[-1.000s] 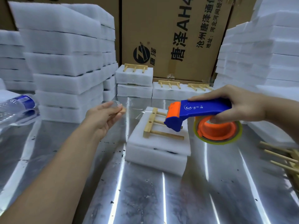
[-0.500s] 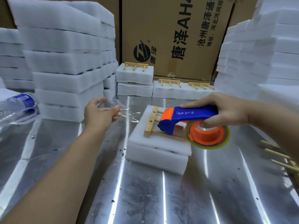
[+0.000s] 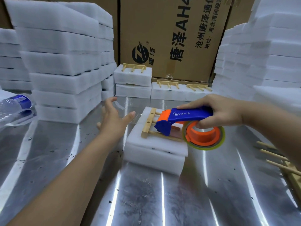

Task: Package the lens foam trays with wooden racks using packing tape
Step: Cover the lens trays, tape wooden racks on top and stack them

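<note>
Foam stacks (image 3: 65,66) wall left, right; near tabletop (image 3: 146,196) open.

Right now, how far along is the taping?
Done, apparently: racked trays by the cardboard box. In hand: right hand grips the tape dispenser over the wooden rack on the centre foam tray; left hand open beside it. No wrap visible yet. Left: loose racks, foam stacks.
</note>
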